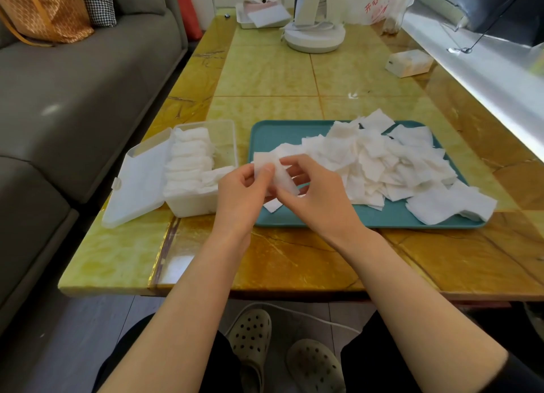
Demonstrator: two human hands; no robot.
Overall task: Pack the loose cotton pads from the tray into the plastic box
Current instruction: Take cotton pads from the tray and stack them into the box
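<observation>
A stack of cotton pads [272,172] is between both hands, above the left edge of the tray [294,219] — the left hand [244,189] pinches one end, the right hand [319,197] curls round the other. Loose pads [382,163] lie heaped on the tray. The plastic box [194,205], its lid open, stands just beside it on the yellow table [294,74] — a grey sofa [73,98] is at the left.

Plastic box [203,169] left of tray [265,133] (loose cotton pads [382,163] heaped on it), fan [315,24] behind.

Glossy marbled table [294,77], matt teal tray [273,133], translucent plastic box [191,207], soft cotton pads [382,163].
</observation>
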